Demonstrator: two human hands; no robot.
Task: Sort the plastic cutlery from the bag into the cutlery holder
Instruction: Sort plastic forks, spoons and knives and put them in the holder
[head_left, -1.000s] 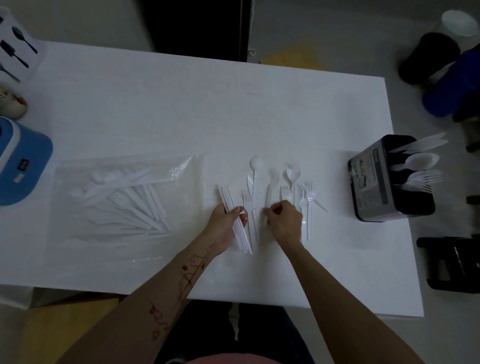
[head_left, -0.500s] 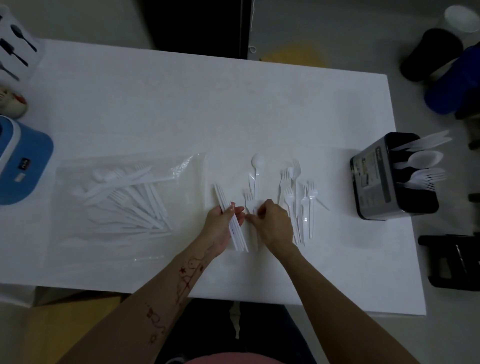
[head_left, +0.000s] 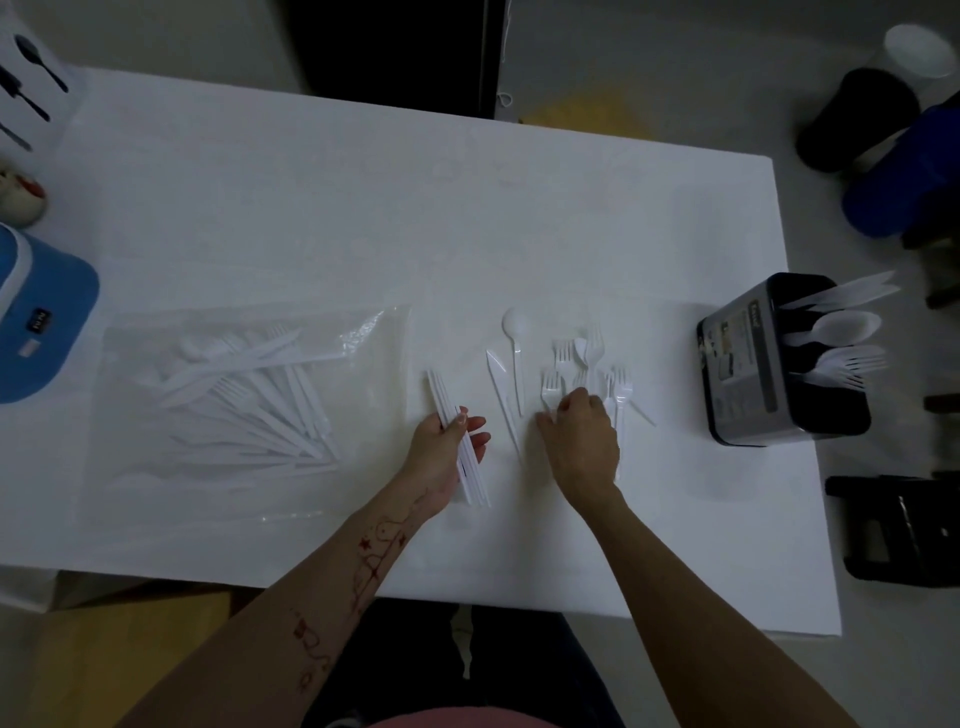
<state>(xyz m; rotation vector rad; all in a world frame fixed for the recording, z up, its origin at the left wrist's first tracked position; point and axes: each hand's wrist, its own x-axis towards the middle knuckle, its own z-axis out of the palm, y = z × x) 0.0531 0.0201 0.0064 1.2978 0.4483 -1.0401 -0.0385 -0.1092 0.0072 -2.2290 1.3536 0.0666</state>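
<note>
**Two hands mid-sort, knives bundled, forks next**

Step in hand, as I read it: grouping loose cutlery by type on the table (head_left: 363, 208) before loading the cutlery holder (head_left: 753, 364).

Left hand (head_left: 447, 441) grips a bundle of knives (head_left: 457, 436), fingers and thumb curled round it, stack angled up-left.

Right hand (head_left: 582, 436) sits on the loose forks (head_left: 587, 374), fingers curled at the handles. Looks like it's gathering them, but I can't tell whether it actually has one pinched.

Between the hands: one loose knife (head_left: 501, 395) and one spoon (head_left: 517, 353), lying flat and just beside each other.

Bag (head_left: 249, 405) is left of the left hand, clear plastic, flat, plenty of cutlery in it. So the task looks far from done.

Holder stands at the right table edge, black, already has knives, spoons and forks in separate compartments, heads up.

Next move probably needs: forks squared into one stack, then carried right to the fork compartment.

Cutlery is white, thin, low-contrast on the white table, so easy to miss a piece.
</note>
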